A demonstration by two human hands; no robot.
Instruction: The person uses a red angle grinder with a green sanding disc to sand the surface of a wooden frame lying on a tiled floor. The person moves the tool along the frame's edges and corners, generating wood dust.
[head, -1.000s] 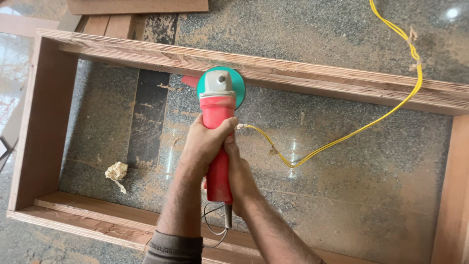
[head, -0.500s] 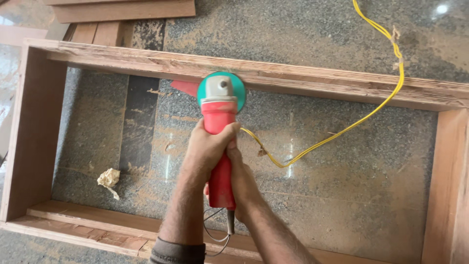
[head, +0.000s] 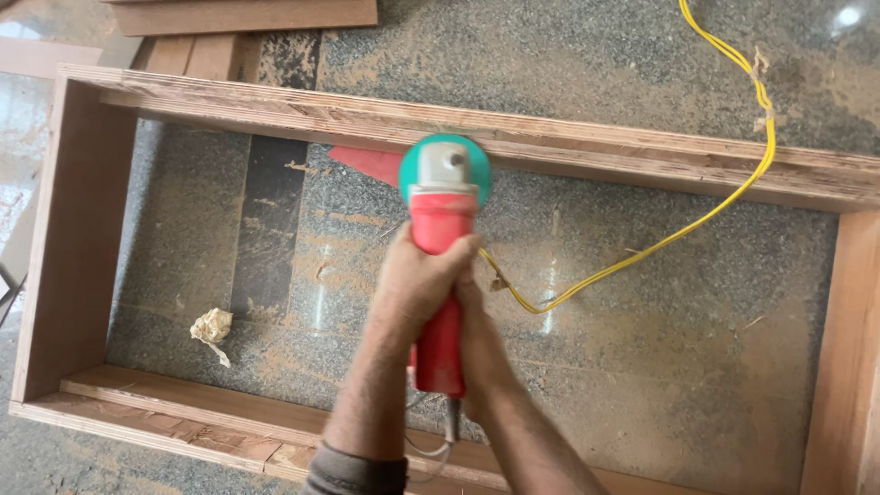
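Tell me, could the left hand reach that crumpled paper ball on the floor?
Probably yes, once it lets go: the left hand is wrapped around the red grinder, and only bare dusty floor lies between it and the crumpled paper ball inside the wooden frame.

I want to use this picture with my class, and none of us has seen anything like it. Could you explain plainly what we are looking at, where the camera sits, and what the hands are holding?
The picture comes from a camera worn on a person's head, looking down, so the two bare arms rising from the bottom edge are that person's own. The left hand and the right hand both grip the red body of a hand-held power tool; the right hand is partly hidden behind the left hand and the tool. Its front end carries a round green disc, which sits at the inner edge of the far rail of a large rectangular wooden frame. The frame lies flat on a speckled stone floor dusted with sawdust. A yellow cable loops across the floor, and a crumpled scrap lies inside the frame at the left.
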